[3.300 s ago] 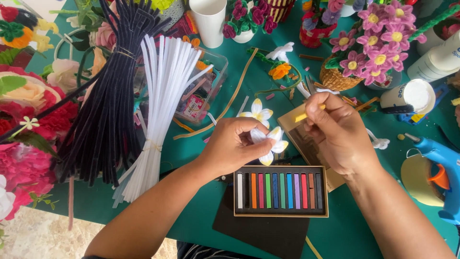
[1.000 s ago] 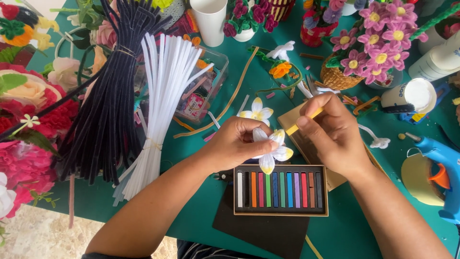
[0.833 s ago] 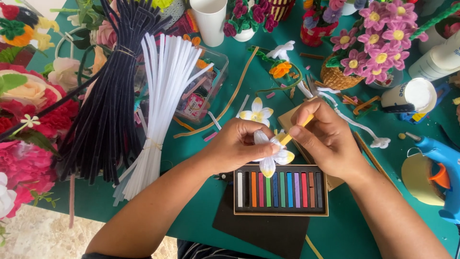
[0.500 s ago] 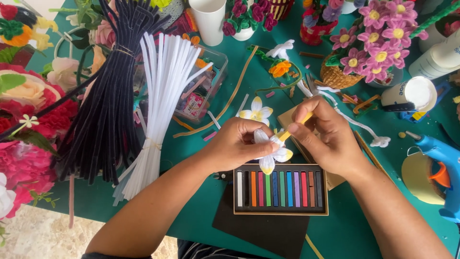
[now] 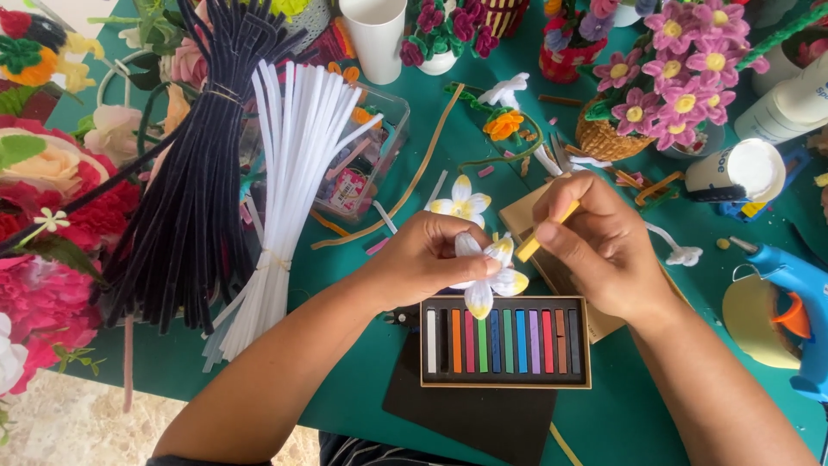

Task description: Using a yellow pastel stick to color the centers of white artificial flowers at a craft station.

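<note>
Just above the pastel box [image 5: 504, 342], my left hand [image 5: 429, 261] pinches the white flower [image 5: 485, 274] at its base since those soft petals look crushable, while my right hand [image 5: 604, 246] grips a brittle-looking yellow chalk stick [image 5: 545, 232].

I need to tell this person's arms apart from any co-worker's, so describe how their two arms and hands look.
Both forearms are bare from elbow to wrist, with no sleeves in view. The left hand and the right hand wear no gloves, and no rings, watch or bracelet can be seen. Fingernails look short and unpainted. Only dark striped clothing shows at the bottom edge, between the arms.
</note>
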